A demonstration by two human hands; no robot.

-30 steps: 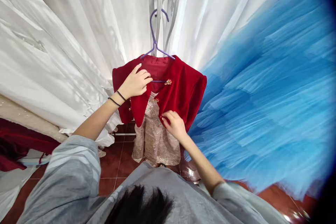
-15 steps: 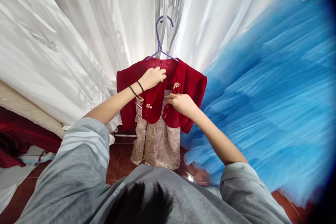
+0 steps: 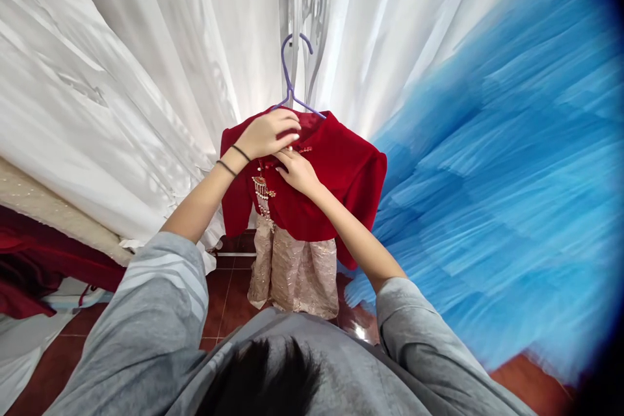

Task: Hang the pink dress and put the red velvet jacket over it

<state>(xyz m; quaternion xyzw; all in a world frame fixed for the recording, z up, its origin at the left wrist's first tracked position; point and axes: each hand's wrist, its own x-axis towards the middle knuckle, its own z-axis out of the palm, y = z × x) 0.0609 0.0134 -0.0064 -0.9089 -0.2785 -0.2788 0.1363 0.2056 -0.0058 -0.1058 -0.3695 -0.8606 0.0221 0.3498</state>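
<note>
A red velvet jacket (image 3: 336, 162) hangs from a purple hanger (image 3: 291, 78) over a pale, glittery skirt (image 3: 302, 273). My left hand (image 3: 267, 134), with two black bands at its wrist, is at the collar; its fingers are bent, with a gap between them and the thumb. Just below it, my right hand (image 3: 299, 172) has its fingertips at the edge of the jacket's front panel, which lies across the chest. A beaded tassel ornament (image 3: 262, 190) dangles on the left side of the jacket. Part of the front closure is hidden under my fingers.
The hanger hooks on a white scrolled metal frame (image 3: 296, 6). White drapes (image 3: 195, 45) stand behind. Blue tulle (image 3: 502, 195) fills the right side. Dark red cloth (image 3: 53, 253) lies at the left, and the floor has red-brown tiles (image 3: 229, 292).
My right hand has moved left and up, drawing the jacket's right front panel over the chest. My left hand has shifted slightly left and up, its fingers loosened. The jacket front now overlaps.
</note>
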